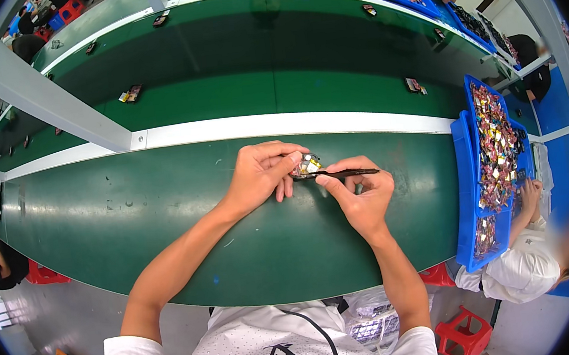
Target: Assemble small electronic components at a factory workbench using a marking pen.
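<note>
My left hand (255,178) pinches a small electronic assembly (310,164) between thumb and fingers, just above the green bench top. The assembly has a black casing edge with yellow and silvery bits inside; its finer parts are too small to make out. Closed around slim black tweezers (348,172), my right hand (364,200) holds them nearly level. Their tip reaches the near side of the assembly; whether it grips any part there cannot be seen.
A white rail (292,122) divides my bench (189,257) from a green belt (220,94) carrying scattered small assemblies (131,94). Blue trays (464,179) heaped with small parts (494,141) stand at right, beside a co-worker in white (526,266). A grey post (53,91) slants at left.
</note>
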A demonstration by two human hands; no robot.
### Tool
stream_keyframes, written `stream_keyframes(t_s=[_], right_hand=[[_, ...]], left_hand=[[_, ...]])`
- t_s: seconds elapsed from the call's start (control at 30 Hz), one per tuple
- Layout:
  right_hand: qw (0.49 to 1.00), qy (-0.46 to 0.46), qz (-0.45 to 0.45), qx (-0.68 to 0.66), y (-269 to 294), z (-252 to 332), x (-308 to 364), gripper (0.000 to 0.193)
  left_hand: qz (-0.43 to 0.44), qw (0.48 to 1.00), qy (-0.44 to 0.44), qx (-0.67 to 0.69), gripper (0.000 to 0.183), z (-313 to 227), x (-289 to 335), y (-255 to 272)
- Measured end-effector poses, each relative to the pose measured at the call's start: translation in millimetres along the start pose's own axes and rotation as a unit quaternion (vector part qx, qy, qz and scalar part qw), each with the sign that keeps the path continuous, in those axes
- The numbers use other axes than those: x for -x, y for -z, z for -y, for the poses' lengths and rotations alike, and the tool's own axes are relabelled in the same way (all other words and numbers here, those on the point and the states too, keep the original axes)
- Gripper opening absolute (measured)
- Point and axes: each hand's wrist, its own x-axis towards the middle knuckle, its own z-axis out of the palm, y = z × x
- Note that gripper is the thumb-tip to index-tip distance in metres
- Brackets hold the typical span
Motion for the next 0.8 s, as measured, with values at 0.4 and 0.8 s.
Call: stream_keyframes(t_s=[0.4, 0.8], right_hand=[[0.997, 0.050, 0.021, 0.045, -1.6, 4.4, 0.5, 0.015], [0.983, 0.169, 0.031, 0.062, -2.8, 5.6, -1.7, 0.015]], left_hand=[[-0.002, 1.000, -0.005, 0.002, 0.026, -0.5, 0.4, -0.1], [0.018, 1.000, -0.004, -0.016, 0.026, -1.8, 2.0, -0.6]])
